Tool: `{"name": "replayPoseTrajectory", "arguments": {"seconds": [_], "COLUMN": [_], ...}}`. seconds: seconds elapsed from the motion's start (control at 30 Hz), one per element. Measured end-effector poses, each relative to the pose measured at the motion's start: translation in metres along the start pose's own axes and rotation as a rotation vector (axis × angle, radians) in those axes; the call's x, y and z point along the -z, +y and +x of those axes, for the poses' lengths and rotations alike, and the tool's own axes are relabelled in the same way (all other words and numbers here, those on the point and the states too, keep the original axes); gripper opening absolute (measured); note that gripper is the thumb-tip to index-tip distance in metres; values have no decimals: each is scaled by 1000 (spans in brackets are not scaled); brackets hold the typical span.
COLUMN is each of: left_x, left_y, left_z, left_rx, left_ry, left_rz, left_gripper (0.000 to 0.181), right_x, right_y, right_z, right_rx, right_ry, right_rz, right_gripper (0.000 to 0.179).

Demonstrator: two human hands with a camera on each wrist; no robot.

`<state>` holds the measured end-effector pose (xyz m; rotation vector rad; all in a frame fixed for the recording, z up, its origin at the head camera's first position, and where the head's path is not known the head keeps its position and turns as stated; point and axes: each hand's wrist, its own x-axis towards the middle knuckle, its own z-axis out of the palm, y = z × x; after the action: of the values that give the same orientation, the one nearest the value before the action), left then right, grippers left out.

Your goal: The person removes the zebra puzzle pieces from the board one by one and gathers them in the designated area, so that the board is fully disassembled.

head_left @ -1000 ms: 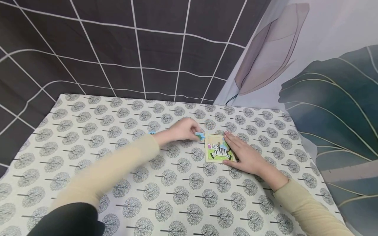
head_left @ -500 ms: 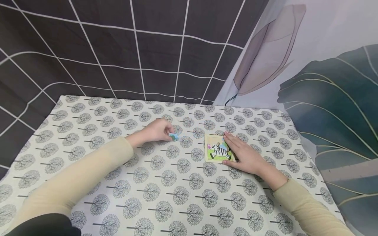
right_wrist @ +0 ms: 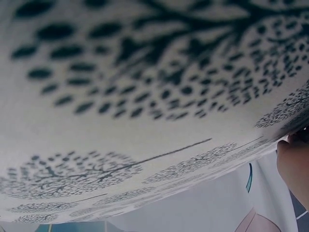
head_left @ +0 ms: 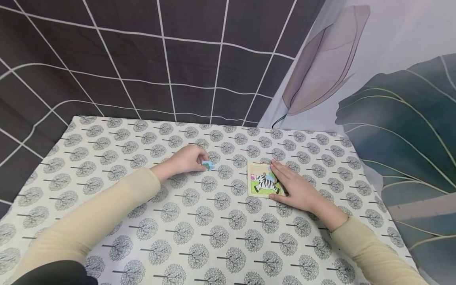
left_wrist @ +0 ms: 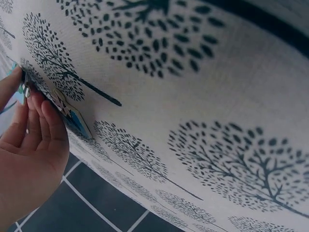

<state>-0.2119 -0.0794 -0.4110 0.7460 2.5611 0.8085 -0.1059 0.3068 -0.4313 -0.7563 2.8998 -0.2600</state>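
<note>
My left hand point(head_left: 188, 159) pinches a small blue and green puzzle piece point(head_left: 207, 165) between thumb and fingertips, low over the cloth, to the left of the board. In the left wrist view, a second puzzle piece point(left_wrist: 72, 116) with blue on it lies on the cloth beside the hand; in the head view it is hidden. A square wooden zebra puzzle board point(head_left: 251, 193) lies flat, its upper part showing bare wood. My right hand point(head_left: 295, 188) rests along the board's right side, fingers straight, covering that edge, with the thumb at the lower corner.
A white tablecloth point(head_left: 199, 241) printed with grey trees covers the table. Behind its far edge hangs a dark curtain point(head_left: 192, 59) with white grid lines. A pale curtain point(head_left: 402, 31) with leaf shapes hangs at the right.
My left hand has drawn back leftward from the board with the puzzle piece, then stayed almost still over the last half second. The right hand and the board have not moved.
</note>
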Motion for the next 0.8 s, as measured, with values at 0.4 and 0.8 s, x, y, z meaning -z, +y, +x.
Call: {"name": "replayPoseTrajectory", "arguments": {"seconds": [0.4,0.8], "left_x": [2,-8], "left_y": [-2,26], "left_z": [3,28], "left_rx": [-14,-54], "left_ry": [32,9], "left_rz": [-17,-81], "left_gripper": [23,19], "right_x": [-1,1], "right_y": [2,7], "right_z": [-1,-7], "right_rx": [-6,-27], "right_ry": [19,11], "right_rz": [18,42], "right_gripper": [104,106]}}
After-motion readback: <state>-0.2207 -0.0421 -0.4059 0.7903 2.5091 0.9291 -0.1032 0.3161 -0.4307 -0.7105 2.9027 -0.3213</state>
